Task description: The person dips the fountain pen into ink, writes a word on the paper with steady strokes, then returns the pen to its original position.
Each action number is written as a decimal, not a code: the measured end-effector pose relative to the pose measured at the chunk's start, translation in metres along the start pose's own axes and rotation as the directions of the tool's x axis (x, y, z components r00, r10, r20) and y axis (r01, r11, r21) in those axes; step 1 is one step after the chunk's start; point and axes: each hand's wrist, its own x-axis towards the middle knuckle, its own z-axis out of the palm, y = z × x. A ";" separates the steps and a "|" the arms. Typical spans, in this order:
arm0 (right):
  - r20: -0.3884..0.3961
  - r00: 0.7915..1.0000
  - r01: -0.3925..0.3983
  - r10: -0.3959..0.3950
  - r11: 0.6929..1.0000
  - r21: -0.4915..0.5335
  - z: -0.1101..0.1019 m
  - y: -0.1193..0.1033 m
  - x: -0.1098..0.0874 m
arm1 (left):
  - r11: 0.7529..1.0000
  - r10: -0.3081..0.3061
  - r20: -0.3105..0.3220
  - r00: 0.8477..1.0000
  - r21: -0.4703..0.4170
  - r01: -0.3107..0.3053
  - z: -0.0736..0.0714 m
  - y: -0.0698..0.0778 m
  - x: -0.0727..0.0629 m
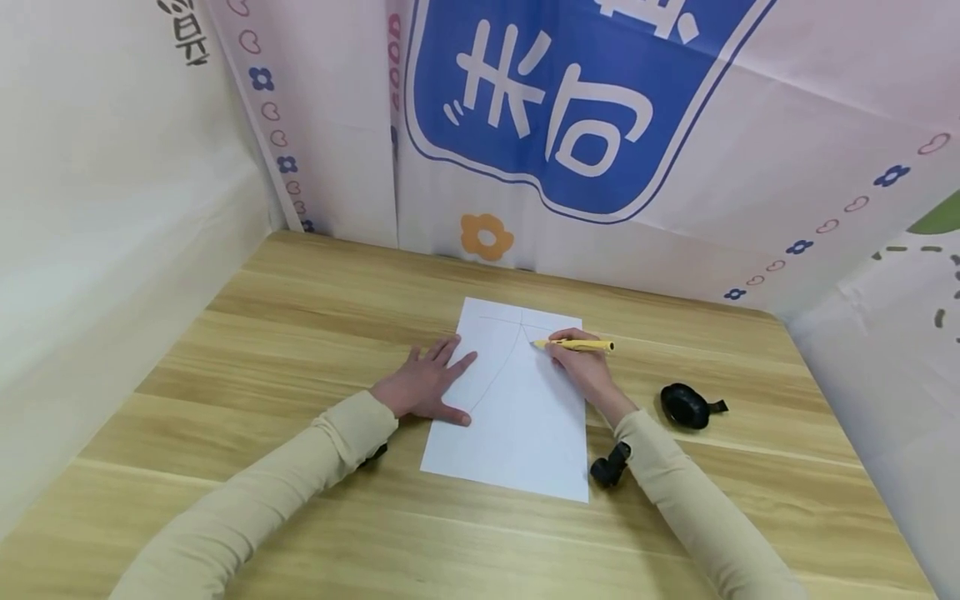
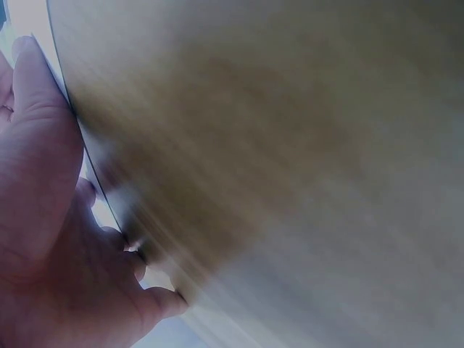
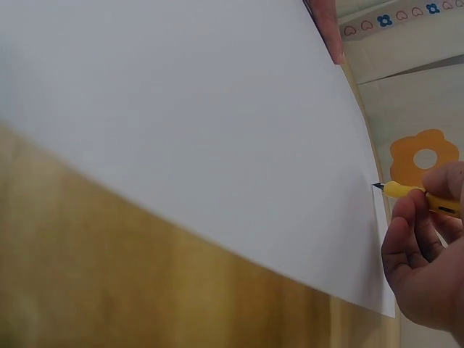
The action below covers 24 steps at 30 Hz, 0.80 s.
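Pale printed wall coverings stand around a wood-grain surface [image 1: 225,417], with a blue sign panel [image 1: 517,150] at twelve o'clock from the white sheet. From the sheet's middle, the left hand [image 1: 427,385] lies at nine o'clock, fingers spread and straight, gripping nothing; its thumb and at least one finger rest on the paper's left side. That flat, wide press suits the step: firm enough to stop the sheet sliding, with the thumb clear of the drawn curve, whose lower end comes close to its tip.

White sheet [image 1: 525,417] lies flat in the middle of the surface, its far edge tilted slightly toward one o'clock. Thin lines cross near its twelve o'clock edge, and the long curve [image 1: 497,377] runs from that crossing toward eight o'clock.

Just beside the crossing, at one o'clock, is the nib of the yellow pen [image 1: 588,345]. The right hand [image 1: 587,371], at two o'clock, pinches it closely near the nib, fingers curled. For an even stroke, a light, steady pressure and a smooth pull from the forearm should serve best.

Farther right, a small black pan [image 1: 686,406] sits at three o'clock, apart from the paper.
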 end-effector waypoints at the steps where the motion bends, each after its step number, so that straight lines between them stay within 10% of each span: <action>1: -0.001 1.000 -0.003 0.003 1.000 0.002 0.000 0.000 -0.001 | 1.000 0.000 -0.001 1.000 -0.002 0.000 0.000 0.000 0.000; 24: 0.014 0.996 -0.086 0.086 0.996 -0.006 -0.010 0.006 -0.018 | 1.000 0.016 0.004 1.000 -0.026 -0.016 0.001 -0.004 0.001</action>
